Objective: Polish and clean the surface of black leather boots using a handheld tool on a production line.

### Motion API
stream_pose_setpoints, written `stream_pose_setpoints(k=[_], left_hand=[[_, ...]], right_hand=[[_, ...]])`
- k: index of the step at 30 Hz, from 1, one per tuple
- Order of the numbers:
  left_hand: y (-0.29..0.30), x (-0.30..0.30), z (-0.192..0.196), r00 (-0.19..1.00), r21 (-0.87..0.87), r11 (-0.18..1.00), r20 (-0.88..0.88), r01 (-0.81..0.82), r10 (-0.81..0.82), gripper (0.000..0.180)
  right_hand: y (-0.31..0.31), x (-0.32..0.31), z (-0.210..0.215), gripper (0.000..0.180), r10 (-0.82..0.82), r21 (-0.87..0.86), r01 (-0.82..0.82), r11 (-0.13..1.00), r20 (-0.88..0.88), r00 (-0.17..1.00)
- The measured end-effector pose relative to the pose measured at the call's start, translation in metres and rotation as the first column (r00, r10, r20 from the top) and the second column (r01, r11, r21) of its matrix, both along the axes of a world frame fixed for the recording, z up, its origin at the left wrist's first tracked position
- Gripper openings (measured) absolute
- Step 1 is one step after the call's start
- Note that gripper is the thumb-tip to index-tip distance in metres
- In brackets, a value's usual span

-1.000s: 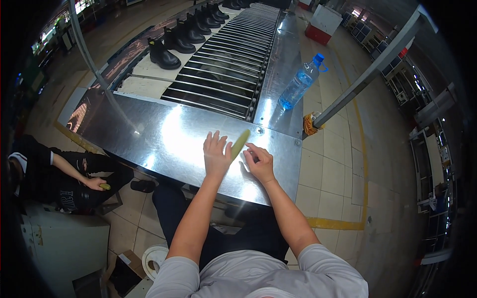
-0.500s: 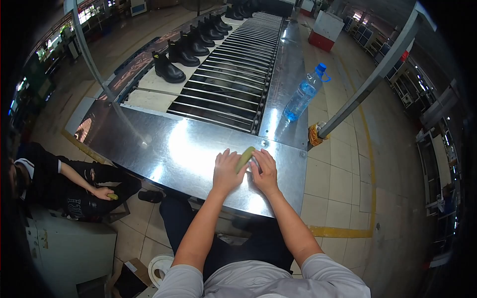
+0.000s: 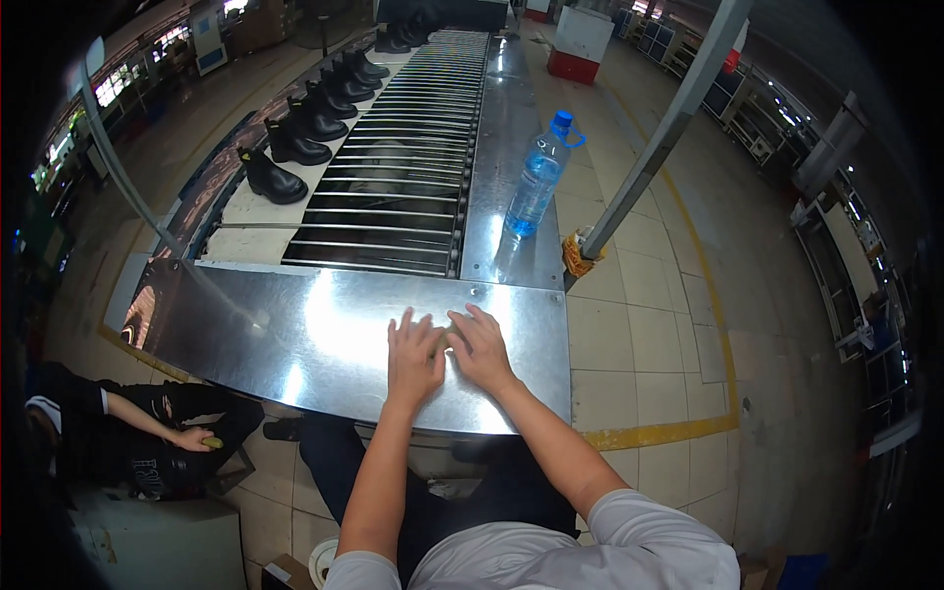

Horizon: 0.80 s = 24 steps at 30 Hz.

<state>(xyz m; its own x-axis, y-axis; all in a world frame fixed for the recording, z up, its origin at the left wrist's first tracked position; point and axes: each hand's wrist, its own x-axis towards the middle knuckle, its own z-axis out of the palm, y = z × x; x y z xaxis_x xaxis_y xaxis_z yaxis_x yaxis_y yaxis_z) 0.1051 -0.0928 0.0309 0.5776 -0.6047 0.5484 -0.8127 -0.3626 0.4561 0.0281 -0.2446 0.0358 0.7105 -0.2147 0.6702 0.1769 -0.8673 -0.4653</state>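
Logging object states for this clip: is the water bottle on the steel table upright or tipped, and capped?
Upright and capped. The water bottle stands on its base on the steel table, blue cap on top, beside the roller conveyor.

Under both hands — anything unseen

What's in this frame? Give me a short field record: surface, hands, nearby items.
surface: shiny flat steel table
left hand: flat, palm down on table
right hand: flat, palm down, beside the left
held item: none visible
bottle: clear blue-capped plastic water bottle, upright, beyond the hands
conveyor: metal roller conveyor
boots: black ankle boots, row left of rollers
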Motion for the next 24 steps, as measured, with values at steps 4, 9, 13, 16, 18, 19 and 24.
stream_pose_setpoints(k=[4,9,13,16,18,19,24], left_hand=[[0.004,0.003,-0.010,0.943,-0.047,0.942,-0.063,-0.331,0.328,0.033],[0.002,0.001,-0.001,0.999,-0.117,0.993,-0.031,-0.011,0.008,0.036],[0.002,0.002,0.005,0.967,-0.048,0.970,-0.084,0.236,-0.240,0.035],[-0.001,0.001,0.003,0.994,-0.063,0.995,-0.079,0.071,-0.076,0.035],[0.005,0.007,-0.011,0.978,-0.017,0.983,0.097,-0.183,0.184,0.034],[0.004,0.006,-0.010,0.980,-0.015,0.984,0.080,-0.179,0.180,0.033],[-0.001,-0.005,0.006,0.970,-0.145,0.983,-0.200,0.111,-0.139,0.038]], right_hand=[[0.005,-0.006,-0.005,0.039,0.054,0.270,-0.022,0.963,-0.110,0.992],[0.001,-0.002,0.004,0.042,0.034,0.052,-0.035,0.998,0.003,0.999],[0.001,0.002,0.003,0.042,0.054,-0.017,-0.054,0.998,-0.020,0.998],[-0.003,-0.001,-0.001,0.044,0.074,0.133,-0.065,0.989,-0.060,0.995],[0.002,-0.002,-0.003,0.045,0.096,0.255,-0.073,0.964,-0.080,0.992],[0.003,-0.004,-0.002,0.047,0.075,0.241,-0.054,0.969,-0.078,0.994],[0.000,0.000,0.006,0.049,0.035,0.023,-0.034,0.999,-0.010,0.999]])
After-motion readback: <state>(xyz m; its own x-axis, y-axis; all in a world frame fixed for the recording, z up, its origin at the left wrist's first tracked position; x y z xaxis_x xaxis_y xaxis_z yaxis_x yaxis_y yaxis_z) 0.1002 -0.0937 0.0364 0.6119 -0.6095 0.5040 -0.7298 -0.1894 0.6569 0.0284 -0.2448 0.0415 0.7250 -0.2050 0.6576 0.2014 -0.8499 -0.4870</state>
